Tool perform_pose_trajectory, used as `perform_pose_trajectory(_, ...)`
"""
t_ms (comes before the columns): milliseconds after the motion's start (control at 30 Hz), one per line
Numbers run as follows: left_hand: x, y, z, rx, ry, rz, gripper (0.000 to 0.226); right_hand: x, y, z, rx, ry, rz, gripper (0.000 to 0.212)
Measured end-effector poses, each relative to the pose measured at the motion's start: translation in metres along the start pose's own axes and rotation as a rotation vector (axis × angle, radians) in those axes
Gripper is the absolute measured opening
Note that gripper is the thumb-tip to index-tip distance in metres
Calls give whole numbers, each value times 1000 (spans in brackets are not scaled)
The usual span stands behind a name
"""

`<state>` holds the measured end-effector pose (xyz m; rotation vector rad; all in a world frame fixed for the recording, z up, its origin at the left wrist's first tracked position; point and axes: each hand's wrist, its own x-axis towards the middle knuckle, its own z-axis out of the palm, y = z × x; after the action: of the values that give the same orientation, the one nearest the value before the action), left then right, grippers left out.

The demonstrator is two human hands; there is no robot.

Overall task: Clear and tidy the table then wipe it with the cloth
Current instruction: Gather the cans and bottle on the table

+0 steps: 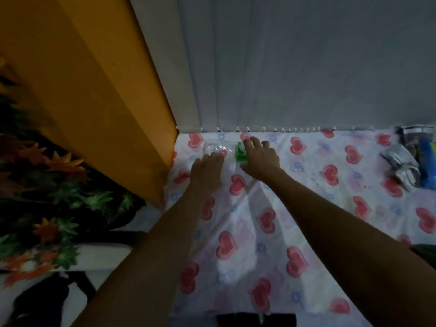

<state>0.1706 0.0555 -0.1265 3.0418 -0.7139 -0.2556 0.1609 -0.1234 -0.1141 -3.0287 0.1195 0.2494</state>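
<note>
At the far left corner of the heart-patterned surface [254, 246], by the wall, two hands reach: the left hand [207, 167] lies flat, fingertips touching one clear plastic wrapper [213, 147], while the right hand [260, 158] arches over one green packet [240, 154], and I cannot tell whether it grips it; one silver pouch [401, 167] and one blue pack [427, 161] lie at the far right.

The room is dim, with the light weak and greyish. Behind the desk [306, 244] hangs a grey backdrop [306, 67] with faint vertical lines; whether it is wall or curtain I cannot tell. To its left a pale beige strip [165, 67] runs down beside a broad orange panel [82, 90]. Further left lies dark fabric [47, 185] printed with orange and green flowers. A beaded fringe [283, 130] edges the desk's heart-patterned cover at the far side.
</note>
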Motion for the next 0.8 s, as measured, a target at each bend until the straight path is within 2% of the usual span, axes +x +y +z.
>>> perform_pose_trajectory(100, 11, 3, 5, -11, 30, -21, 54, 20, -7, 18, -61, -18, -37, 74)
perform_pose_trajectory(167, 14, 4, 12, 63, 45, -3, 50, 29, -11, 28, -90, -25, -23, 74)
perform_pose_trajectory(267, 22, -1, 20, -28, 61, -41, 43, 38, -13, 32, -146, 22, 3, 61)
perform_pose_trajectory(300, 22, -2, 23, -35, 70, -30, 46, 39, -12, 32, -159, 28, 3, 56)
perform_pose_trajectory(333, 19, -1, 23, -26, 10, -30, 51, 39, -10, 31, -157, 23, 0, 54)
perform_pose_trajectory(433, 6, 2, 16, -15, 49, -40, 66, 32, -6, 30, -73, -31, -8, 64)
perform_pose_trajectory(533, -9, 6, 6, -19, 42, -107, 81, 6, -2, 23, 24, -55, 31, 80)
perform_pose_trajectory(600, -28, 12, -4, 16, 39, -139, 82, -22, 3, 19, 76, -32, 46, 81)
perform_pose_trajectory(667, -51, 21, -9, 24, 124, -136, 76, -56, 10, 12, 156, -15, 69, 78)
perform_pose_trajectory(800, -104, 57, -35, -207, -7, -250, 77, -133, 27, -8, 178, -34, 84, 76)
